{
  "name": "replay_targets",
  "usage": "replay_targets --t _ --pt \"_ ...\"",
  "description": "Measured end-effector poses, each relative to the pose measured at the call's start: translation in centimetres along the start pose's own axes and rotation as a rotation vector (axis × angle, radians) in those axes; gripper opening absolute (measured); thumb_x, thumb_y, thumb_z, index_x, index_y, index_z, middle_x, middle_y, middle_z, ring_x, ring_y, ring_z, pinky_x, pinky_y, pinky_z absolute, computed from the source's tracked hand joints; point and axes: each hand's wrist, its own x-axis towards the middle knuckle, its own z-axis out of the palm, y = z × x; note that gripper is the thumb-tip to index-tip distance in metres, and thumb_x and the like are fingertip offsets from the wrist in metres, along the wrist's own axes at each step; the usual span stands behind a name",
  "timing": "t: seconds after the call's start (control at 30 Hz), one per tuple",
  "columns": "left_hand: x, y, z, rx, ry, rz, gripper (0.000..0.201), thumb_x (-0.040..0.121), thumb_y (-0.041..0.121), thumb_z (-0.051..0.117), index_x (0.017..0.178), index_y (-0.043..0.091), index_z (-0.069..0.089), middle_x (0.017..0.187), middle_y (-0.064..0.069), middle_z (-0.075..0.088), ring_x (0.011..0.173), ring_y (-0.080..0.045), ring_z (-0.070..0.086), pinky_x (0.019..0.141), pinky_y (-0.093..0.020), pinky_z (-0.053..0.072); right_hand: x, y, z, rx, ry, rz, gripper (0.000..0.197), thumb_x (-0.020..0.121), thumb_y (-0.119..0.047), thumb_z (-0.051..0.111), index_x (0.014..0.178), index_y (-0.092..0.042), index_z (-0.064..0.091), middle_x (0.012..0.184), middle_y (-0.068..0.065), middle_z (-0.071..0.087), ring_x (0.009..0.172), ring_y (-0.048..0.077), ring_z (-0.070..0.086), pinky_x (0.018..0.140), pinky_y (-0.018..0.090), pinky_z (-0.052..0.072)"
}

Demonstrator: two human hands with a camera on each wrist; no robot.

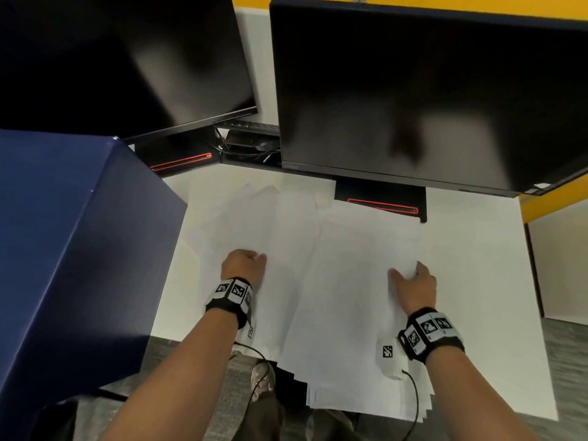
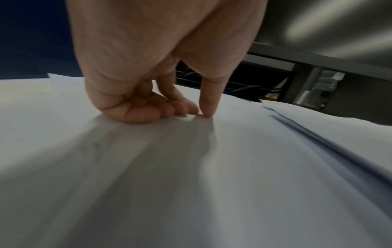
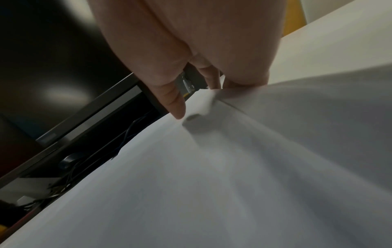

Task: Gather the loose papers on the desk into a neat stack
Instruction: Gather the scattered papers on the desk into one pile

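White papers (image 1: 350,265) lie spread over the middle of the white bench (image 1: 477,249), in front of the two dark monitors, and both hands are down on them. The left hand (image 1: 243,265) sits on the left part of the spread, near the blue box (image 1: 63,233); in the left wrist view its fingers (image 2: 140,112) are curled under with the knuckles resting on the top sheet, and the thumb points straight down with its tip touching the paper beside them. It seems to grip nothing, only to press. The right hand (image 1: 413,283) is at the right edge of the larger pile; in the right wrist view the thumb lies on top of a sheet while the other fingers go under a lifted edge, so the paper (image 3: 212,167) is pinched there and bulges up in a soft ridge. The right-hand pile runs with its long axis away from the person, from the bench's near edge, where its fanned corners overhang, up to the foot of the right monitor (image 1: 413,90). The sheets on the left are skewed, their far corners fanned out toward the left monitor (image 1: 111,58). The sheets show no writing that can be read; they look blank. Each wrist carries a black band (image 1: 429,332) with square black-and-white marker tiles, whose patterns hold no legible words.
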Motion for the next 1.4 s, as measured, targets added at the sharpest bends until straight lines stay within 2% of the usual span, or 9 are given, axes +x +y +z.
replay_targets --t 0.1,0.3,0.47,0.67,0.8,0.9,1.07,1.27,1.4 --pt "-0.5 0.5 1.3 0.199 -0.013 0.123 0.035 0.08 0.045 0.07 0.107 0.023 0.072 0.112 -0.003 0.069 0.11 -0.025 0.062 0.092 -0.03 0.05 0.2 -0.5 0.9 -0.045 -0.048 -0.058 0.061 0.081 -0.029 0.067 0.137 -0.013 0.049 0.126 0.018 0.058 0.105 0.033 0.062 0.098 0.045 0.05" --pt "1.6 0.4 -1.3 0.043 0.248 -0.3 0.1 0.069 0.057 0.078 0.139 0.002 0.034 0.137 -0.021 0.041 0.125 -0.039 0.044 0.1 -0.052 0.046 0.3 0.6 -0.6 -0.002 0.028 0.023 0.068 0.088 -0.028 0.065 0.148 -0.01 0.036 0.135 0.017 0.049 0.118 0.032 0.054 0.096 0.033 0.041" --pt "2.6 2.2 -1.2 -0.143 0.112 -0.3 0.093 0.078 0.046 0.076 0.144 0.001 0.029 0.141 -0.019 0.048 0.123 -0.038 0.056 0.097 -0.043 0.05 0.3 0.1 0.5 0.01 0.007 0.001 0.064 0.084 -0.03 0.066 0.141 -0.01 0.045 0.133 0.017 0.052 0.112 0.033 0.058 0.1 0.038 0.047" --pt "2.1 2.1 0.4 -0.062 0.042 -0.001 0.047 0.077 0.047 0.074 0.115 0.021 0.067 0.115 -0.002 0.068 0.111 -0.024 0.063 0.095 -0.032 0.051 0.6 -1.0 2.2 -0.032 -0.047 -0.086 0.052 0.082 -0.024 0.065 0.131 -0.013 0.054 0.121 0.018 0.06 0.1 0.033 0.063 0.094 0.045 0.053" --pt "1.4 2.0 0.4 -0.203 0.018 0.002 0.053 0.086 0.035 0.072 0.129 0.012 0.05 0.127 -0.009 0.06 0.113 -0.026 0.061 0.085 -0.025 0.043 0.9 -0.4 1.4 -0.102 0.063 0.012 0.071 0.086 -0.035 0.065 0.146 -0.009 0.038 0.137 0.02 0.044 0.122 0.039 0.05 0.105 0.046 0.043" --pt "0.8 2.5 1.0 -0.192 -0.08 -0.013 0.061 0.095 0.032 0.063 0.144 0.01 0.034 0.14 -0.015 0.052 0.124 -0.032 0.055 0.095 -0.03 0.043 0.5 -1.4 2.2 -0.138 0.046 0.012 0.063 0.088 -0.039 0.061 0.139 -0.005 0.044 0.136 0.02 0.038 0.12 0.041 0.048 0.104 0.044 0.043" --pt "0.0 3.3 1.6 -0.098 -0.146 0.181 0.04 0.1 0.03 0.054 0.13 0.004 0.055 0.126 -0.014 0.064 0.115 -0.031 0.061 0.083 -0.026 0.042 -0.6 -3.6 4.6 -0.08 -0.075 -0.086 0.05 0.09 -0.026 0.059 0.135 -0.008 0.047 0.131 0.018 0.044 0.115 0.038 0.054 0.1 0.04 0.045" --pt "-2.3 -0.6 -0.3 0.058 -0.193 0.051 0.059 0.101 0.04 0.048 0.148 0.007 0.033 0.142 -0.019 0.052 0.128 -0.035 0.053 0.102 -0.034 0.041 -2.2 -0.1 2.3 -0.215 -0.018 0.009 0.066 0.09 -0.036 0.058 0.145 -0.006 0.036 0.14 0.021 0.036 0.121 0.04 0.048 0.104 0.042 0.042" --pt "-4.9 -1.8 1.5 0.037 -0.281 0.121 0.045 0.104 0.031 0.043 0.14 0.005 0.039 0.13 -0.02 0.061 0.117 -0.035 0.06 0.091 -0.031 0.045 -5.0 1.3 3.8 -0.238 -0.199 -0.073 0.059 0.09 -0.039 0.058 0.137 -0.008 0.039 0.131 0.016 0.041 0.109 0.037 0.054 0.101 0.042 0.046"
